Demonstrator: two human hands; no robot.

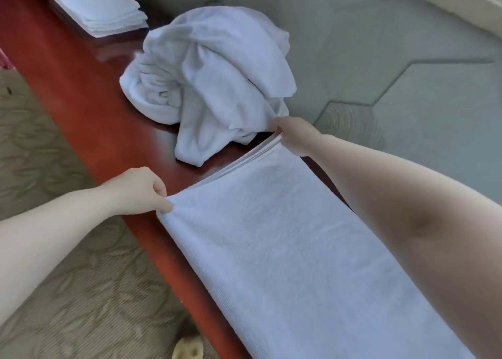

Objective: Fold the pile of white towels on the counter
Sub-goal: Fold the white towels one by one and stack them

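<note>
While both hands pinch the far end of the towel (285,236), the left hand (138,191) has thumb and curled fingers closed on the near corner and the right hand (294,136) clamps the layered far corner, where several edges show stacked together. The towel lies lengthwise on the red-brown counter (89,100), already doubled into a long strip running from the hands toward five o'clock. To do this step well, I judge the two corners should be kept level and the edge between them taut, so the layers stay aligned when the end is carried over; the stacked edges at the right corner look slightly fanned, so squaring them first would help. Just past the hands, at twelve o'clock, sits the pile (209,87) of unfolded towels, crumpled and almost touching the right hand, so the fold should steer clear of it. Further out, at eleven o'clock, a stack (95,2) of folded towels rests on the counter. Patterned carpet (68,290) lies at seven o'clock
</note>
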